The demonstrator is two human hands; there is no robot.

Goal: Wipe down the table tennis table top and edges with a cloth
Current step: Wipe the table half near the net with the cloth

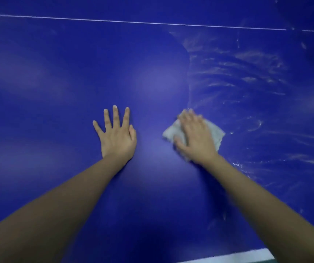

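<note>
The blue table tennis table top (57, 73) fills the head view. My right hand (195, 136) presses flat on a pale grey cloth (216, 132) lying on the surface right of centre; the hand and cloth are slightly blurred. My left hand (117, 132) rests flat on the table with fingers spread, holding nothing, a short way to the left of the cloth. Wet streaks (247, 73) cover the table to the right of the cloth, with a curved boundary against the matt area on the left.
A thin white line (133, 22) runs across the table at the far side. The table's white near edge line (237, 256) shows at the bottom right.
</note>
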